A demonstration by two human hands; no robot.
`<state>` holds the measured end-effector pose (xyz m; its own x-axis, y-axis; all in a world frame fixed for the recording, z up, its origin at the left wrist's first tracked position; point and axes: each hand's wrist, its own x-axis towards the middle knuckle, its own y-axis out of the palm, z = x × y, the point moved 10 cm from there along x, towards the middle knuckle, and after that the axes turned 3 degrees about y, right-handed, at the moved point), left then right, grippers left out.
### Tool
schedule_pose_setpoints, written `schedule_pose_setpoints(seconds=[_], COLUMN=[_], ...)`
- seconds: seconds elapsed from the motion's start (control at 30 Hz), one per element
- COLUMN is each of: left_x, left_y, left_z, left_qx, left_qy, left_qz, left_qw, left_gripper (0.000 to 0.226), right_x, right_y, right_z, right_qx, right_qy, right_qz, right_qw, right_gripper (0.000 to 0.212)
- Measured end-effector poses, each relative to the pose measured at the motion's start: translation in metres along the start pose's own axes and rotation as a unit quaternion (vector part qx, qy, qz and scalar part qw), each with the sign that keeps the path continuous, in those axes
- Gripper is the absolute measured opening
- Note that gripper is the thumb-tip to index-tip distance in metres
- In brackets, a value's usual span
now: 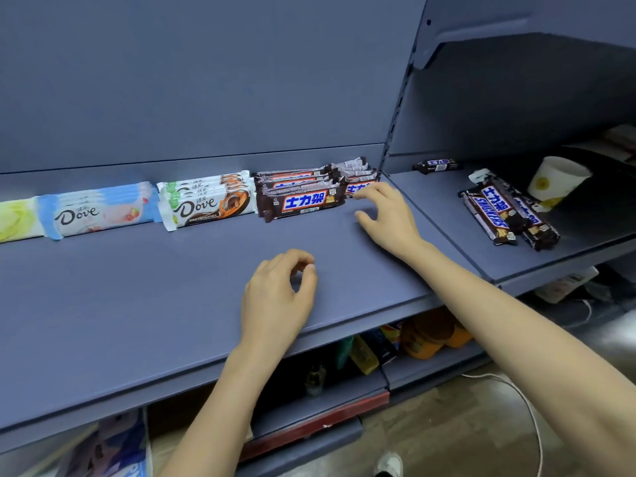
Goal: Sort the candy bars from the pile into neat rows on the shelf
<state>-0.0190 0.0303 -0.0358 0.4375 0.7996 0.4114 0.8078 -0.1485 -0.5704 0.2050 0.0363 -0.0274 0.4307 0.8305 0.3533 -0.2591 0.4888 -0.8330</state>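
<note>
Shelf (172, 287) painted flat slate blue. Snickers bars (303, 199) wrapped dark brown, blue lettering boxed in red and white. Dove bars (206, 204) white with brown-orange swirl, others (99, 211) pale blue-pink. Cup (555, 180) white, yellow-dotted.

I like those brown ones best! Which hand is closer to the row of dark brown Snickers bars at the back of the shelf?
The right hand: its fingertips touch the row of dark brown Snickers bars at its right end. The left hand hovers nearer the grey shelf front, empty.
</note>
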Motion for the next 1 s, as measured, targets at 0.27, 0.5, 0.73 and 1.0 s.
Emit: schedule_pose_setpoints(seconds=[0.27,0.5,0.73,1.0], left_x=[0.010,0.014,0.009,0.011], left_y=[0.051,0.085,0.082,0.065], left_z=[-0.032,-0.029,-0.029,-0.031], left_qx=[0.033,0.050,0.022,-0.040], left_qy=[0.057,0.127,0.106,0.101], left_qz=[0.064,0.097,0.102,0.052], left_qw=[0.996,0.986,0.989,0.993], left_gripper=[0.014,0.034,0.032,0.026], right_x=[-0.027,-0.055,-0.053,-0.044], right_y=[-0.041,-0.088,-0.097,-0.082], right_z=[-0.074,-0.149,-0.166,-0.158], right_qx=[-0.041,-0.150,-0.221,-0.155], right_qy=[0.085,0.254,0.277,0.309], right_qz=[-0.021,-0.052,-0.031,-0.008], right_qw=[0.995,0.954,0.934,0.938], right_gripper=[0.024,0.040,0.038,0.036])
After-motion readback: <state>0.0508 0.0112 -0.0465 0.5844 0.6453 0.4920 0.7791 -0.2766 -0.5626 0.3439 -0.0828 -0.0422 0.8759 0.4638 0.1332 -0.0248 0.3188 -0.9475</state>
